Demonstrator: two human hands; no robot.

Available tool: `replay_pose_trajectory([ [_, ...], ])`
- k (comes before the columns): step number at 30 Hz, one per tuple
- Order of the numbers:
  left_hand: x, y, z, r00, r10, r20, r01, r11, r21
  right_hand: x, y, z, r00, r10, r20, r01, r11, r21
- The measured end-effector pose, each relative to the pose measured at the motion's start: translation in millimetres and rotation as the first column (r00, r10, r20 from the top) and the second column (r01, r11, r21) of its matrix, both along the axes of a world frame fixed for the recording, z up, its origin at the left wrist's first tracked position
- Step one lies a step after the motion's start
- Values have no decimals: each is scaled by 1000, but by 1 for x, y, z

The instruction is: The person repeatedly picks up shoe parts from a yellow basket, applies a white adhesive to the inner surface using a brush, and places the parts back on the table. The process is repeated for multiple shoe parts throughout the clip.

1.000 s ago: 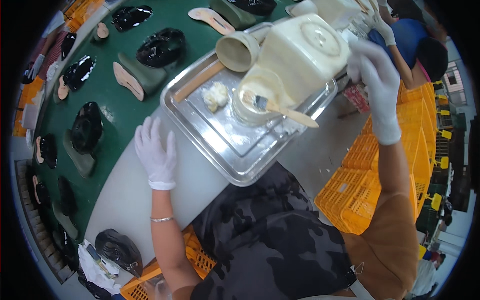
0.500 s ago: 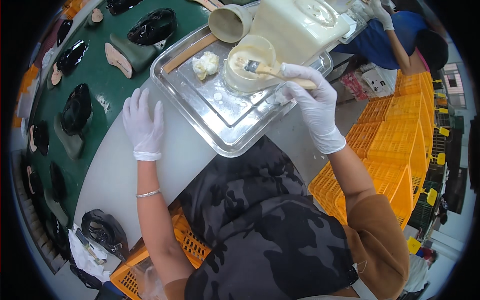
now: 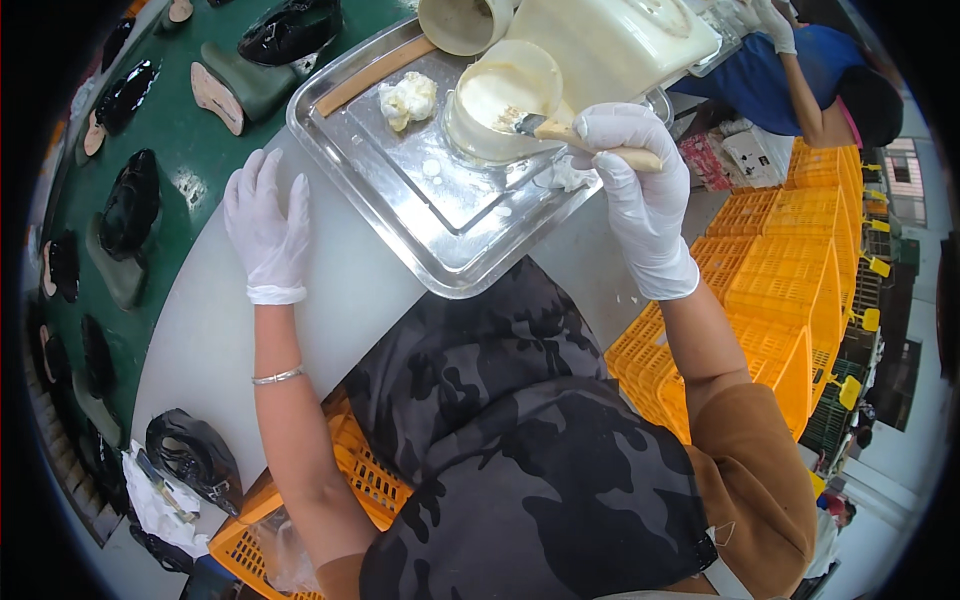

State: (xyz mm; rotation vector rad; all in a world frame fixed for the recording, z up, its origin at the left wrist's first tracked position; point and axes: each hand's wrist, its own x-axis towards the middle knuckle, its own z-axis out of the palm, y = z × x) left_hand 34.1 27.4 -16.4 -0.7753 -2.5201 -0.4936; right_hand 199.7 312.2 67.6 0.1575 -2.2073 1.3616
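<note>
White-gloved, my right hand grips the wooden handle of a paintbrush. The brush's bristles rest at the near right rim of a translucent round tub holding a creamy white substance. That tub stands on a shiny metal tray, beside a crumpled whitish wad and a flat wooden stick. My left hand, gloved too, lies palm down with fingers stretched out on the pale table edge, holding nothing.
A large cream container and a tipped cup stand behind the tub. Green-and-black boots lie on a green surface at left. Orange crates are stacked at right. A co-worker in blue is at the far right.
My right hand has drawn the brush slightly right, from over the tub's contents to its rim. My left hand sits a little further left in view as the whole picture shifted.
</note>
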Motion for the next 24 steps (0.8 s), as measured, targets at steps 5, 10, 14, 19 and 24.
replay_pose_trajectory([
  [5,3,3,5,1000,11,11,-11,1000,-1,2,1,-1,986,-117,-117,104,988,-111],
  [10,2,2,3,999,6,38,-6,1000,14,12,7,4,965,-258,-54,227,917,-327],
  [14,1,2,2,999,-6,41,5,1000,20,10,23,1,962,-268,49,235,723,-650],
  [19,2,4,4,999,-16,46,15,1000,26,6,25,-2,984,-174,48,136,543,-828],
  [24,6,6,9,990,-3,139,-40,951,306,6,19,2,987,-160,0,109,672,-732],
])
